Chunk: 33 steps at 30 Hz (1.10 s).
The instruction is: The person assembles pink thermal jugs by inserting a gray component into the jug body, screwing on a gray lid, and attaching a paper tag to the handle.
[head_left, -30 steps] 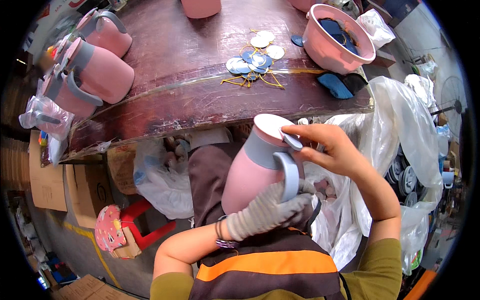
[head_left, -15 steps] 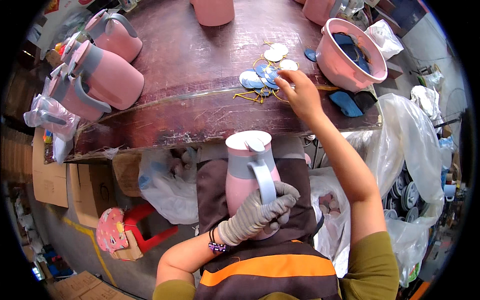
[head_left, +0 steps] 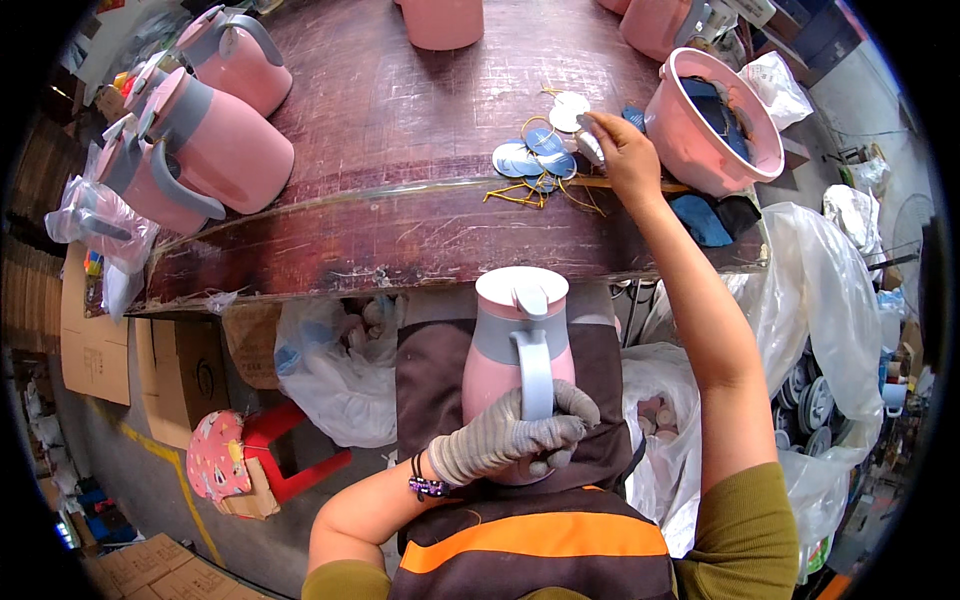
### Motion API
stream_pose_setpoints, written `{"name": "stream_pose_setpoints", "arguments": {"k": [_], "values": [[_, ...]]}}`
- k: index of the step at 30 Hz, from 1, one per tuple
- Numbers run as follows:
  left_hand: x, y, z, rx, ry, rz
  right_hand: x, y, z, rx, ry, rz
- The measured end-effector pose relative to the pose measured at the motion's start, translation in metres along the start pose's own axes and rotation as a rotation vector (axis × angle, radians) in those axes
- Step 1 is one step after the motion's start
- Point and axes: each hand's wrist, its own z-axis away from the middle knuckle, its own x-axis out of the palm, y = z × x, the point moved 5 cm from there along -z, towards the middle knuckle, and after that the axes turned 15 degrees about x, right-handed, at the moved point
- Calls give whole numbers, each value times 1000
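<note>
A pink and grey thermos jug (head_left: 490, 376) with a pale grey handle stands upright on my lap. My left hand (head_left: 500, 438), in a grey knitted glove, is wrapped round the lower part of its handle. Over the table, my bare right hand (head_left: 632, 162) is closed in a pinch at a round white hang tag (head_left: 590, 149), which hangs tilted below the fingertips. Just left of it lies a loose pile of blue and white round hang tags (head_left: 546, 141) with yellow strings.
More pink jugs (head_left: 228, 145) stand at the table's left end, others at the far edge. A pink tub (head_left: 690, 150) holding dark blue pieces sits right of the tags. Blue fabric (head_left: 702, 220) lies by the near edge. A red stool (head_left: 290, 480) and plastic bags (head_left: 335, 385) are below.
My right hand has closed on a white tag and tilted it up from the table. The jug in my left hand is turned slightly and more upright. The view has shifted a little.
</note>
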Motion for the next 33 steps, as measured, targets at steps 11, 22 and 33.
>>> {"name": "stream_pose_setpoints", "arguments": {"k": [11,22,33], "values": [[-2,5,16,245,264,-231,-67,-45,-22,34,-23,-319],[-36,18,39,467,351,-759,-89,-84,194,528,-694,-478],[-14,38,34,629,149,-1414,-96,-122,244,177,-978,-259]]}}
